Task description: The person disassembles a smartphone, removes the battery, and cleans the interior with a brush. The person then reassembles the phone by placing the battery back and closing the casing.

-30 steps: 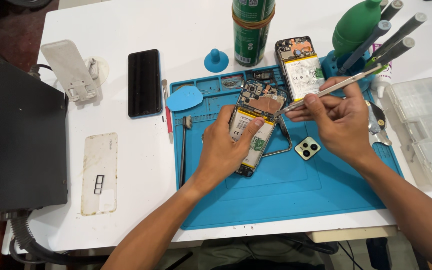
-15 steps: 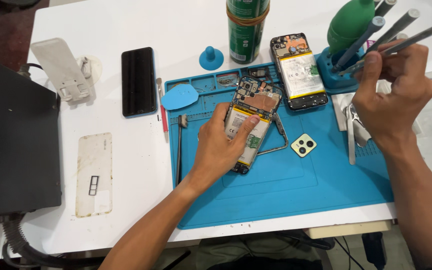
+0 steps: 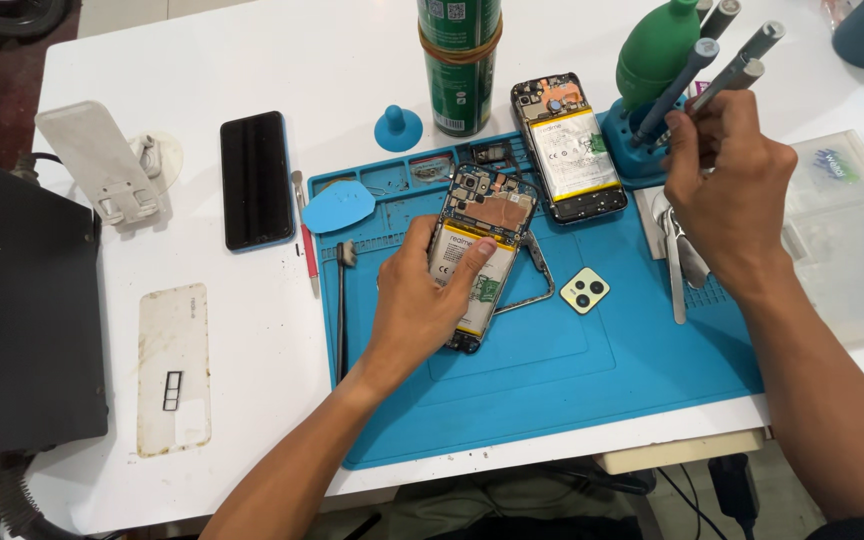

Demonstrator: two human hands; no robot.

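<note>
My left hand presses down on an opened phone with a yellow-and-white battery, lying on the blue work mat. My right hand is raised at the blue tool holder at the mat's far right. Its fingers are pinched on a grey-handled screwdriver that stands tilted there among several similar tools. A second opened phone lies just left of the holder. A pale green camera cover and a thin metal frame piece rest beside the held phone.
Tweezers lie under my right wrist. A green blower, a green can and a blue suction cup stand at the back. A black phone, white back cover, white stand, blue pick and clear box surround the mat.
My right hand has lifted the thin tool away from the opened phone and carried it right and back to the tool holder. My left hand stays on the phone.
</note>
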